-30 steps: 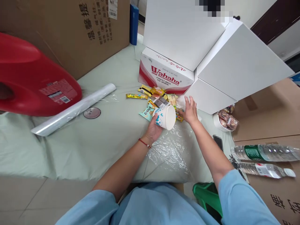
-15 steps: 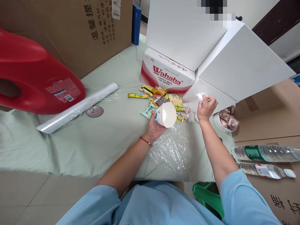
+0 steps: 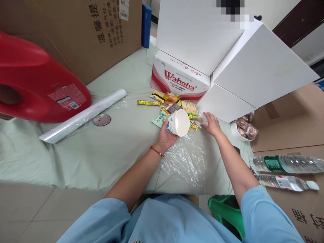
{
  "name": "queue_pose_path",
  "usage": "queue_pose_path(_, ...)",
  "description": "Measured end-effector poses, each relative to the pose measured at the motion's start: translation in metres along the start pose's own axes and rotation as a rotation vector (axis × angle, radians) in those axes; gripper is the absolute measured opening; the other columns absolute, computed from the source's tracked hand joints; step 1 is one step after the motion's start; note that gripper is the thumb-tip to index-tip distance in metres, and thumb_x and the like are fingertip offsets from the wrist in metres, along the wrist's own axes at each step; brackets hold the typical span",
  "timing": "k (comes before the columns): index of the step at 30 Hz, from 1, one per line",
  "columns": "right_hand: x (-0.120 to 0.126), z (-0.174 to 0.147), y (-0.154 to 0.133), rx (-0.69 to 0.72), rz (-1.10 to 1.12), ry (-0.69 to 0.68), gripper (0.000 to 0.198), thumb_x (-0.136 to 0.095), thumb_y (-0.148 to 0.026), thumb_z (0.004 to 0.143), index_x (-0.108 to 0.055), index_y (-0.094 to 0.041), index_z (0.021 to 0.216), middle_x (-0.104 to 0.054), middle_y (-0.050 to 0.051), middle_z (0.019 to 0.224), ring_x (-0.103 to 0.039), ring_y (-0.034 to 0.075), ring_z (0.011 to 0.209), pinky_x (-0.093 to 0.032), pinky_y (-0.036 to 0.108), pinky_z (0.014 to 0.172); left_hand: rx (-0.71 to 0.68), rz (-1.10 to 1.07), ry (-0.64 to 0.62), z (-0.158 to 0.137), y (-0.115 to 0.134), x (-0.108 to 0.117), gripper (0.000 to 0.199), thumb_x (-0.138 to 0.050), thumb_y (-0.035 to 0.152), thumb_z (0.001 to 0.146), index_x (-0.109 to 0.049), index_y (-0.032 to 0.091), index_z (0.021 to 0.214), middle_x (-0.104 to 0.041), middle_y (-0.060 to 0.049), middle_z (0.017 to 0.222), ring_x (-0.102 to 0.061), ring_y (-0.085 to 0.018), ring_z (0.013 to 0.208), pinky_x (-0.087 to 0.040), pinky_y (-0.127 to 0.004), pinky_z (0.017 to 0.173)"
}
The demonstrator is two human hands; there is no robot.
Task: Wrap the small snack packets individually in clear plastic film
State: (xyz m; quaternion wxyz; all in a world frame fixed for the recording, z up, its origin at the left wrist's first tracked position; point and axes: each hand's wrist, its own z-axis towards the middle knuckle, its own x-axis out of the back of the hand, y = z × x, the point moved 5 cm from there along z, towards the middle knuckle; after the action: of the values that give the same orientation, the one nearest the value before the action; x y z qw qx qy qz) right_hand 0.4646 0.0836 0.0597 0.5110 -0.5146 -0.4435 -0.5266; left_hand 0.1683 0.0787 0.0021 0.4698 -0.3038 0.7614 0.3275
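Observation:
My left hand (image 3: 167,138) is wrapped round a white paper cup (image 3: 181,123) with a blue pattern. The cup is tilted, its mouth turned to the right, and its visible inside is plain white. Behind and beside it lies a pile of small wrapped snacks, among them a mint-green packet (image 3: 159,120) and a beige packet (image 3: 189,107). My right hand (image 3: 212,124) reaches to the pile's right edge, thumb and fingers apart at some crumpled clear wrappers (image 3: 201,118). A sheet of clear plastic film (image 3: 186,160) is spread below the cup.
A Wahaba-like printed water carton (image 3: 181,76) and white boxes (image 3: 227,103) stand behind the snacks. At left are a red jug (image 3: 43,81), a plastic roll (image 3: 83,116) and a round disc (image 3: 101,119). To the right are a bowl of snacks (image 3: 241,131) and two bottles (image 3: 291,164).
My right hand has come down and left from the white box to the snack pile. The white tuft at its fingertips no longer shows there. My left hand keeps the cup nearly still.

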Motion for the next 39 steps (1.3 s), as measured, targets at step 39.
queue_pose_path(39, -0.017, -0.004, -0.012, -0.264, -0.039, -0.04, 0.054, -0.053, -0.023, 0.094, -0.063, -0.023, 0.147, -0.033, 0.013, 0.171, -0.04, 0.037, 0.15, -0.036, 0.05, 0.123, -0.021, -0.058, -0.046, 0.001, 0.005, 0.003, 0.066, -0.06, 0.071, 0.092, -0.057, 0.032, 0.145, -0.066, -0.01, 0.142, -0.071, -0.031, 0.111, -0.063, -0.041, 0.075)
